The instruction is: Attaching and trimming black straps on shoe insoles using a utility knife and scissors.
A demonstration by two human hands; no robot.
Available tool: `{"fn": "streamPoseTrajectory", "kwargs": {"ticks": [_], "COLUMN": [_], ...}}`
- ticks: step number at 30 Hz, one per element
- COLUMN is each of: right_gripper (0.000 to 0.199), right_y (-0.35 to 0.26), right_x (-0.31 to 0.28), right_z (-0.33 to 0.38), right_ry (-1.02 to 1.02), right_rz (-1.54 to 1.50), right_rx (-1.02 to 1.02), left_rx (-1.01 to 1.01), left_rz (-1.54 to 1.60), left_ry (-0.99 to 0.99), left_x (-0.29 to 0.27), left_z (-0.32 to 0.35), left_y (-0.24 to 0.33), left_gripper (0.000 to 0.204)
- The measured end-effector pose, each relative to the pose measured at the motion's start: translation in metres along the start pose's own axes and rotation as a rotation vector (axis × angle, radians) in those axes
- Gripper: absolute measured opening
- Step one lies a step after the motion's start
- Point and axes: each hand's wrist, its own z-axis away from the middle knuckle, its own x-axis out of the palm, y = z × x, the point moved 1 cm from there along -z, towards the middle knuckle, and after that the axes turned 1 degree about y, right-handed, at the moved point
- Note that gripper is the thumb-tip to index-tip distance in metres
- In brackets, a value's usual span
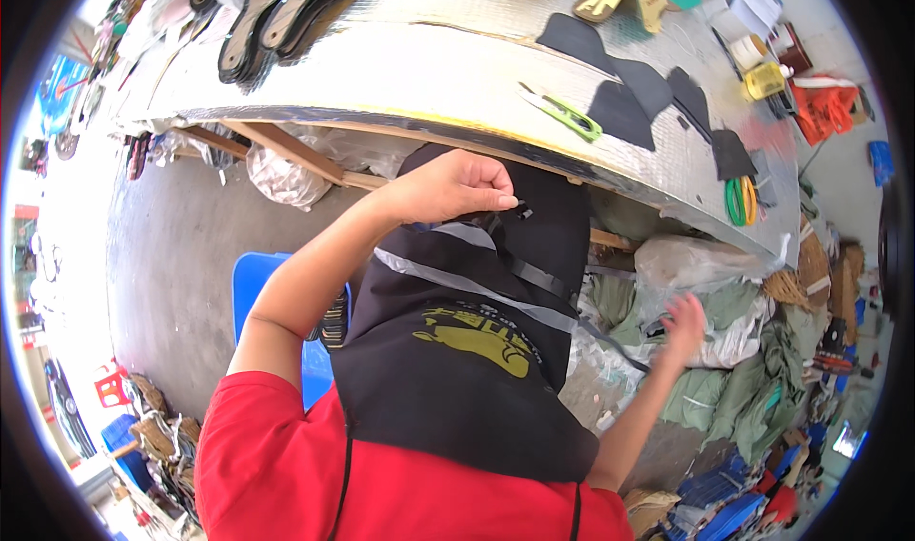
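My left hand point(456, 186) is over my lap, just in front of the table edge. Its thumb and forefinger are pinched on a small black piece point(523, 211), whose kind I cannot make out. A black apron point(448, 388) covers my lap, and a dark grey strap point(538, 276) lies across it and runs off toward the right. My right hand point(682, 327) is out to the right, slightly blurred, with its fingers apart and nothing seen in them. Below it hangs the strap's far stretch; whether they touch is unclear.
The silvery table point(400, 69) carries a green utility knife point(562, 114), black cut pieces point(634, 88) and stacked dark sole-shaped pieces point(310, 9). Yellow and green rings point(741, 202) hang at its right corner. A blue chair point(250, 288) stands left; green cloth point(724, 388) is heaped right.
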Motion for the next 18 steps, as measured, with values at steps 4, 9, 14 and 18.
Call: {"fn": "streamPoseTrajectory", "kwargs": {"ticks": [4,9,14,18], "right_gripper": [0.061,0.036,0.020,0.018], "right_y": [-0.083,-0.128,-0.129,-0.135], "right_x": [0.148,0.231,0.228,0.212], "right_z": [0.071,0.119,0.108,0.099], "right_ry": [-0.618,-0.942,-0.944,-1.030], "right_rz": [0.141,0.065,-0.100,-0.013], "right_rx": [-0.463,-0.360,0.109,0.172], "left_rx": [0.000,0.052,0.358,0.430], "left_rz": [0.054,0.011,-0.634,-0.680], "left_ry": [-0.019,0.264,0.764,0.359], "left_x": [0.015,0.014,0.024,0.052], "left_z": [-0.017,-0.017,0.013,0.028], "left_y": [-0.003,-0.001,-0.005,-0.019], "left_gripper": [0.015,0.017,0.020,0.035]}}
